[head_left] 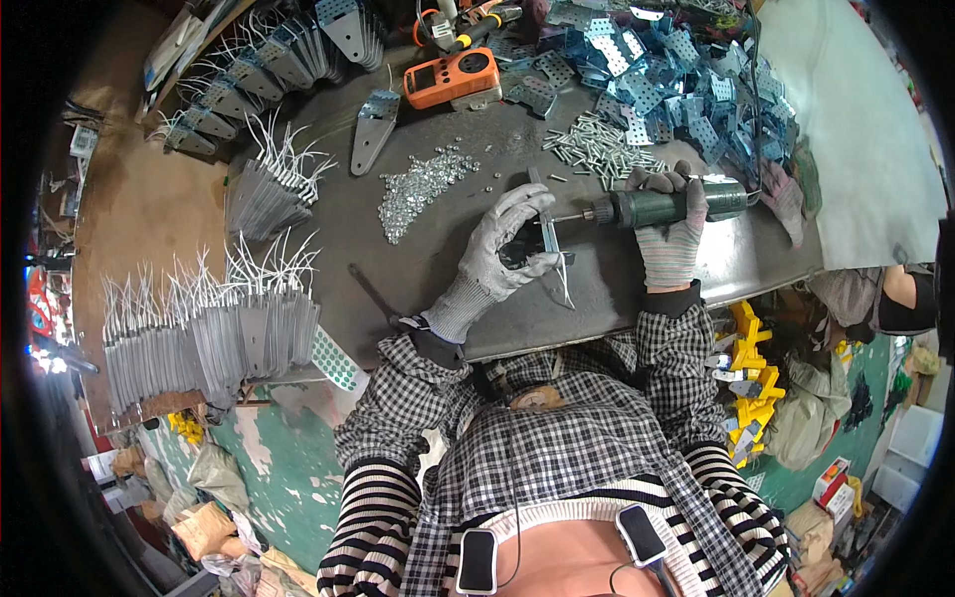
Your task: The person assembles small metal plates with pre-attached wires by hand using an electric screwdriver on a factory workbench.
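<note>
My left hand (499,254), in a grey glove, is closed around a grey metal plate with white wires (549,231), held on edge above the table. Some dark part shows between its fingers and the plate; I cannot make it out. My right hand (668,234), in a striped knit glove, grips a dark green electric screwdriver (657,206) lying level. Its bit points left and reaches the plate's face. Small shiny nuts (423,189) lie heaped left of my left hand. Behind the screwdriver is a pile of silver screws (602,149).
Wired metal plates stand in rows (209,333) at the left. Perforated metal brackets (676,85) heap up at the far right. An orange meter (451,78) and a loose plate (375,131) lie at the back. A spare glove (783,202) rests by the screwdriver's tail; yellow parts (753,383) sit below the table.
</note>
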Available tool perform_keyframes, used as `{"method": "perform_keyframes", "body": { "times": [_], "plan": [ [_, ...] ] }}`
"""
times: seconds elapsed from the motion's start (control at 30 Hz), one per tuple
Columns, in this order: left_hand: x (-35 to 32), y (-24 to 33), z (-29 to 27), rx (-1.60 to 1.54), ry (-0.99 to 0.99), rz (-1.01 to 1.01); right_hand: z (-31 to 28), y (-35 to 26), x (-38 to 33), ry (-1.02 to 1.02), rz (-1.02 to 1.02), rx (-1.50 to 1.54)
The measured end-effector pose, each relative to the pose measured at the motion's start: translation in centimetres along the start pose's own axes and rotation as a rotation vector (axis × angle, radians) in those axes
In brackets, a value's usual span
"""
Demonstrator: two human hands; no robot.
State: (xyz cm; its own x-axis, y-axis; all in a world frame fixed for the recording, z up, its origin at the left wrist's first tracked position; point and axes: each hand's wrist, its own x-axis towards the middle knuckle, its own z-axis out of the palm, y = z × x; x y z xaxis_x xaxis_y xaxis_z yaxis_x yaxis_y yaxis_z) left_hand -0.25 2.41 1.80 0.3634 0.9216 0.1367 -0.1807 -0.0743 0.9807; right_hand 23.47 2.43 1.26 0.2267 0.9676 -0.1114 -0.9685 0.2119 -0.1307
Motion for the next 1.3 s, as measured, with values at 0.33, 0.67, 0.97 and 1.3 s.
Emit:
{"method": "perform_keyframes", "body": {
  "times": [0.33,0.67,0.97,1.3],
  "plan": [
    [0.3,-1.1,-0.7,0.225,-0.129,0.2,-0.2,0.5,0.0,-0.01,-0.001,0.085],
    [-0.2,0.2,0.9,0.066,-0.064,0.136,-0.8,0.5,0.4,0.012,-0.047,0.018],
    [8.8,2.0,-4.7,1.568,-0.27,-0.165,-1.0,0.7,0.3,-0.005,-0.008,0.045],
    [4.6,0.5,-4.4,0.465,-0.077,-0.118,-1.0,0.6,0.3,-0.01,-0.023,0.005]
  ]
}}
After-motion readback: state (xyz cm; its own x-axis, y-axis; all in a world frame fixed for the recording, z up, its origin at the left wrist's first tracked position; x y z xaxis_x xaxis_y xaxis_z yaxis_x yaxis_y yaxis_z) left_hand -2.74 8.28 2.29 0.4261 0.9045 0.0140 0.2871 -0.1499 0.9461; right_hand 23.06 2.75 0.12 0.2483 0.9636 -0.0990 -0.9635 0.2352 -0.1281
